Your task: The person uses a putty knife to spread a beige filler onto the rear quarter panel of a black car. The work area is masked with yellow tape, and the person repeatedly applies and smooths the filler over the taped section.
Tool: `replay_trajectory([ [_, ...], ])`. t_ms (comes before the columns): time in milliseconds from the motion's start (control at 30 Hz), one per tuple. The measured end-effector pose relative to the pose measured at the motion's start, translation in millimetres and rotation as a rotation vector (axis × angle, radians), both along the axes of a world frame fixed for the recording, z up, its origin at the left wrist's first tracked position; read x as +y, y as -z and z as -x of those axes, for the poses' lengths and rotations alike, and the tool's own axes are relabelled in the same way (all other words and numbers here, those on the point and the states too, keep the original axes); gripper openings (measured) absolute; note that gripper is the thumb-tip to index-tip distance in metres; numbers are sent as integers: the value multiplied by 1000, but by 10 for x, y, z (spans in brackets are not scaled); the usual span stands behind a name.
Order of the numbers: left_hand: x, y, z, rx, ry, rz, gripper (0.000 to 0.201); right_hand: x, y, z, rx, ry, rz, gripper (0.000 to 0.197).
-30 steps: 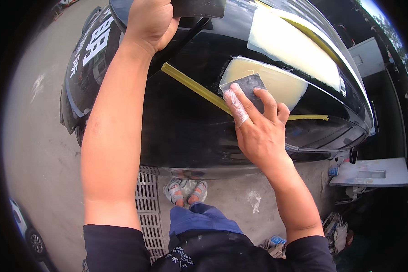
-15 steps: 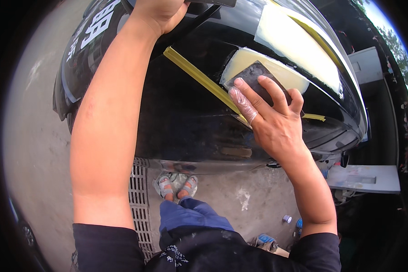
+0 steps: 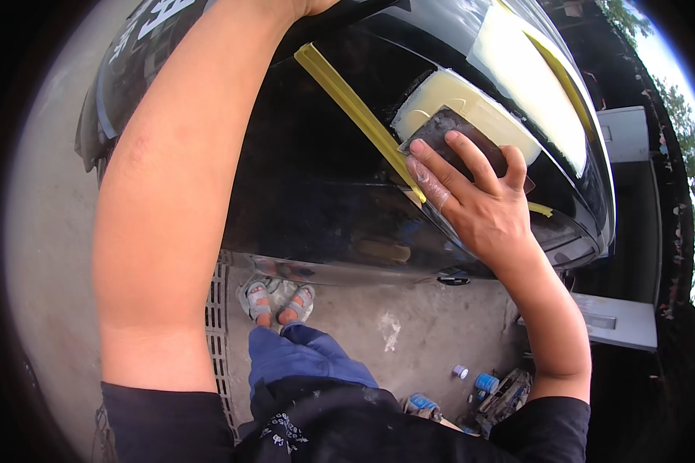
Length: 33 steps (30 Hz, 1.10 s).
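Observation:
My right hand (image 3: 486, 201) lies on a dark grey rectangular sheet, apparently sandpaper (image 3: 471, 139), its fingers spread over the top and far edge. One finger is wrapped in clear film. Beneath the sheet is a cream filler patch (image 3: 483, 100) on a glossy black car body (image 3: 309, 177); the sheet covers its near part. A yellow tape strip (image 3: 355, 108) runs slantwise just left of the patch. At the top edge my left hand (image 3: 316, 6) reaches forward over the car, mostly cut off, its fingers out of sight.
A second, larger cream patch (image 3: 529, 85) lies farther right on the car. Below the car edge, my sandalled feet stand beside a slotted floor grate (image 3: 218, 324). Blue cans (image 3: 486, 383) sit on the ground at lower right, near a pale board (image 3: 618, 320).
My right hand and the dark sheet have shifted slightly nearer, showing more of the patch's far side. My left hand has slid almost out of the top. The whole view has turned a little.

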<state>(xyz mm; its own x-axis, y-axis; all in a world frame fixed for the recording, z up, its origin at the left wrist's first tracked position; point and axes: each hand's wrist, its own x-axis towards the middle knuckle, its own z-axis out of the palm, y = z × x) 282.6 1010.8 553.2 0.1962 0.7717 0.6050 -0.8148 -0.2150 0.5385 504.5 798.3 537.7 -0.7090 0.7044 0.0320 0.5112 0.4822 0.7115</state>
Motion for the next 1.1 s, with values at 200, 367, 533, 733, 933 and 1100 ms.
replay_trajectory([
  [200, 50, 14, 27, -12, 12, -40, 27, -81, -139, 70, 18, -4, 30, 34],
  [367, -18, -14, 0, -1, -28, 28, 27, 80, -226, 116, -58, -13, 104, 34],
  [533, -6, -13, -2, 2, -47, 5, 27, 151, -391, 109, -166, -40, 172, 34],
  [733, -126, -45, -14, 14, -137, 62, 26, 252, -589, 211, -229, -94, 252, 32],
  [933, -124, -10, -17, -29, -128, -26, 26, 337, -627, 303, -354, -140, 270, 35],
  [1100, -120, 8, -7, -47, -150, -53, 28, 366, -605, 358, -393, -133, 302, 36],
])
